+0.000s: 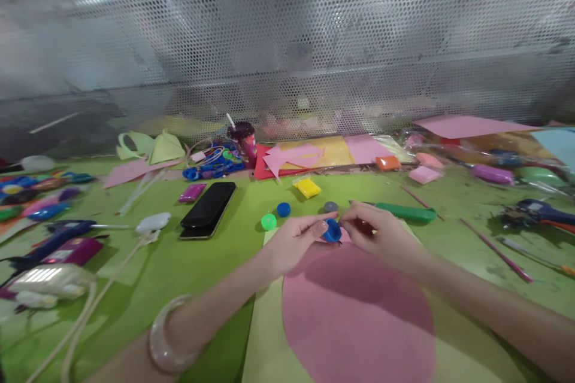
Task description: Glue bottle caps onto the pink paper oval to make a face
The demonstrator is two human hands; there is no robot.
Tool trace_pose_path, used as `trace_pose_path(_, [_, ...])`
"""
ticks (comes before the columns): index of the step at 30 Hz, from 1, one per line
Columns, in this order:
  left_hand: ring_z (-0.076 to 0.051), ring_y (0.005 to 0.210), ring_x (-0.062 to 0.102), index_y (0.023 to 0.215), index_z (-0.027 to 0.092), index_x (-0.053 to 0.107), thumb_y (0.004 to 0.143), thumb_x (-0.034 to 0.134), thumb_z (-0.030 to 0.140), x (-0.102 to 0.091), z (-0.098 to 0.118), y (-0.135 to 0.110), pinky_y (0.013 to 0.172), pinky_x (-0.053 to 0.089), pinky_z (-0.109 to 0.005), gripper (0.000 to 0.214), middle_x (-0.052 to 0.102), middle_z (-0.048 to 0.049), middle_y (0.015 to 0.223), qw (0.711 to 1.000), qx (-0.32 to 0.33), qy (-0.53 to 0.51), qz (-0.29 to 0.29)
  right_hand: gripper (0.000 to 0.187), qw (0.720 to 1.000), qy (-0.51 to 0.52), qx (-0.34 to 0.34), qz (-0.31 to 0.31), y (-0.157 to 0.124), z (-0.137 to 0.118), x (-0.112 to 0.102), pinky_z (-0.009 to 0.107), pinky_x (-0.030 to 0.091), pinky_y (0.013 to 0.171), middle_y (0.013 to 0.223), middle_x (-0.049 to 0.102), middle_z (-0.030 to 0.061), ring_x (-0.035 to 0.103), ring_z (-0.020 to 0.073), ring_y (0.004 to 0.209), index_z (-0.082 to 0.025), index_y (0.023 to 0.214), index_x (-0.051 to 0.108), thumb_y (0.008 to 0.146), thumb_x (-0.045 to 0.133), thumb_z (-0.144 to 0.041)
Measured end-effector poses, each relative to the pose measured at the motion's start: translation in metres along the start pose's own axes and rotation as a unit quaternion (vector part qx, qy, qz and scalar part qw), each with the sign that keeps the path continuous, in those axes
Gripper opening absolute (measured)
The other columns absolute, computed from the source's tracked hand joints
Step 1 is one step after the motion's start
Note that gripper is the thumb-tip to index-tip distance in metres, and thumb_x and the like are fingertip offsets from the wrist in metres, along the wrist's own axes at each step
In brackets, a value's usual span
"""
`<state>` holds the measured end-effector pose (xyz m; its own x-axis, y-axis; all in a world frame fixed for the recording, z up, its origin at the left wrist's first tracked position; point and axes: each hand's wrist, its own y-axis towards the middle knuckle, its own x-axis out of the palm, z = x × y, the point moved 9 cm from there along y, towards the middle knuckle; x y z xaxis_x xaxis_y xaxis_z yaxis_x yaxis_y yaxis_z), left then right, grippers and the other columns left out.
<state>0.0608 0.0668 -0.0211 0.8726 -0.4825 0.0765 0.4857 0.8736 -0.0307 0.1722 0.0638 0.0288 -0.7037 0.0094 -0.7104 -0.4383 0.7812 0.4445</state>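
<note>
A blue bottle cap [332, 230] is held by my left hand [299, 236], its thumb and fingers closed on the side and the hollow facing me. Close by on the right is my right hand [377, 230], its fingers pinched together at the cap's edge. Whatever lies between those fingertips is too small to make out. Both hands are over the top of a pink paper circle [359, 317], which lies on a pale yellow sheet [268, 329]. Near the fingers sit a grey cap [330, 207], another blue cap [283, 210] and a green cap [268, 222].
A green utility knife [406, 212] lies just beyond my right hand. Yellow clay [307, 187] and a phone [209, 209] are on the green table. Glue guns [67, 236] and a power strip [49, 284] with cords stand left. A drink cup [244, 142] stands before the perforated metal panel [287, 60].
</note>
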Motion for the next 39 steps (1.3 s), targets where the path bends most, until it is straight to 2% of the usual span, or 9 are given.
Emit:
trace_pose_path(4, [-0.022, 0.105, 0.063, 0.12, 0.016, 0.061, 0.087, 0.053, 0.04, -0.001, 0.004, -0.001, 0.097, 0.046, -0.038, 0.042, 0.068, -0.0099, 0.114, 0.999, 0.004, 0.036, 0.006, 0.015, 0.999, 0.023, 0.011, -0.048, 0.0, -0.001, 0.004, 0.022, 0.039, 0.049, 0.068, 0.054, -0.0013, 0.048, 0.0096, 0.054, -0.02, 0.082, 0.06, 0.085, 0.046, -0.022])
trace_pose_path(8, [-0.022, 0.103, 0.063, 0.122, 0.017, 0.06, 0.087, 0.053, 0.039, 0.0, 0.004, -0.001, 0.097, 0.046, -0.04, 0.041, 0.067, -0.009, 0.115, 0.999, -0.003, 0.041, 0.001, 0.013, 0.998, 0.026, 0.021, -0.05, 0.0, -0.002, 0.004, 0.022, 0.037, 0.05, 0.066, 0.052, -0.0021, 0.048, 0.0096, 0.055, -0.02, 0.077, 0.057, 0.086, 0.049, -0.025])
trace_pose_path(12, [-0.024, 0.11, 0.059, 0.122, 0.017, 0.059, 0.085, 0.056, 0.042, -0.002, 0.002, -0.001, 0.1, 0.043, -0.042, 0.045, 0.064, -0.0096, 0.121, 0.998, -0.003, 0.065, -0.006, 0.015, 0.998, 0.021, 0.015, -0.055, 0.001, -0.003, 0.005, 0.023, 0.038, 0.052, 0.071, 0.056, -0.0009, 0.048, 0.0104, 0.059, -0.021, 0.078, 0.056, 0.089, 0.047, -0.026])
trace_pose_path(18, [-0.022, 0.093, 0.066, 0.123, 0.012, 0.058, 0.082, 0.057, 0.048, 0.001, -0.006, 0.0, 0.095, 0.046, -0.043, 0.054, 0.068, -0.0136, 0.108, 0.999, -0.026, 0.014, -0.029, 0.016, 0.995, 0.063, 0.006, -0.078, 0.002, -0.003, 0.005, 0.024, 0.042, 0.059, 0.077, 0.059, 0.0005, 0.054, 0.012, 0.066, -0.021, 0.079, 0.056, 0.087, 0.044, -0.017])
trace_pose_path(21, [-0.022, 0.095, 0.066, 0.122, 0.013, 0.059, 0.084, 0.056, 0.047, 0.002, -0.006, -0.001, 0.095, 0.046, -0.043, 0.052, 0.069, -0.013, 0.107, 0.999, -0.026, 0.019, -0.034, 0.016, 0.994, 0.058, -0.006, -0.089, 0.001, -0.004, 0.006, 0.023, 0.042, 0.06, 0.08, 0.06, 0.0003, 0.054, 0.0112, 0.068, -0.021, 0.082, 0.058, 0.088, 0.044, -0.017])
trace_pose_path(28, [-0.024, 0.105, 0.061, 0.123, 0.015, 0.059, 0.083, 0.057, 0.045, -0.002, -0.001, -0.001, 0.1, 0.04, -0.048, 0.05, 0.063, -0.0128, 0.122, 0.999, -0.013, 0.043, -0.014, 0.018, 0.997, 0.008, -0.026, -0.07, 0.002, -0.009, 0.005, 0.023, 0.044, 0.061, 0.081, 0.062, 0.0009, 0.057, 0.0119, 0.068, -0.022, 0.085, 0.061, 0.09, 0.044, -0.019])
trace_pose_path(31, [-0.022, 0.1, 0.063, 0.122, 0.014, 0.059, 0.082, 0.059, 0.047, 0.001, -0.003, -0.001, 0.099, 0.042, -0.046, 0.052, 0.066, -0.0128, 0.116, 1.0, -0.022, 0.005, -0.019, 0.02, 0.997, -0.009, -0.045, -0.061, 0.001, -0.013, 0.002, 0.023, 0.045, 0.061, 0.079, 0.062, 0.0009, 0.058, 0.0118, 0.069, -0.022, 0.084, 0.061, 0.091, 0.043, -0.019])
trace_pose_path(36, [-0.02, 0.094, 0.065, 0.118, 0.013, 0.062, 0.078, 0.062, 0.05, 0.005, -0.008, -0.002, 0.097, 0.045, -0.043, 0.055, 0.068, -0.0124, 0.109, 0.998, -0.027, -0.04, -0.028, 0.02, 0.991, -0.053, -0.115, -0.039, -0.007, -0.025, 0.002, 0.024, 0.046, 0.06, 0.084, 0.063, 0.0044, 0.058, 0.0128, 0.07, -0.021, 0.09, 0.058, 0.091, 0.039, -0.016])
trace_pose_path(39, [-0.02, 0.088, 0.066, 0.122, 0.013, 0.06, 0.08, 0.059, 0.052, 0.009, -0.006, -0.004, 0.093, 0.047, -0.041, 0.057, 0.07, -0.0121, 0.1, 0.997, -0.036, -0.037, -0.065, 0.018, 0.991, -0.072, -0.108, -0.009, -0.008, -0.021, 0.0, 0.026, 0.046, 0.062, 0.086, 0.062, 0.0059, 0.057, 0.0141, 0.071, -0.02, 0.09, 0.056, 0.091, 0.038, -0.018])
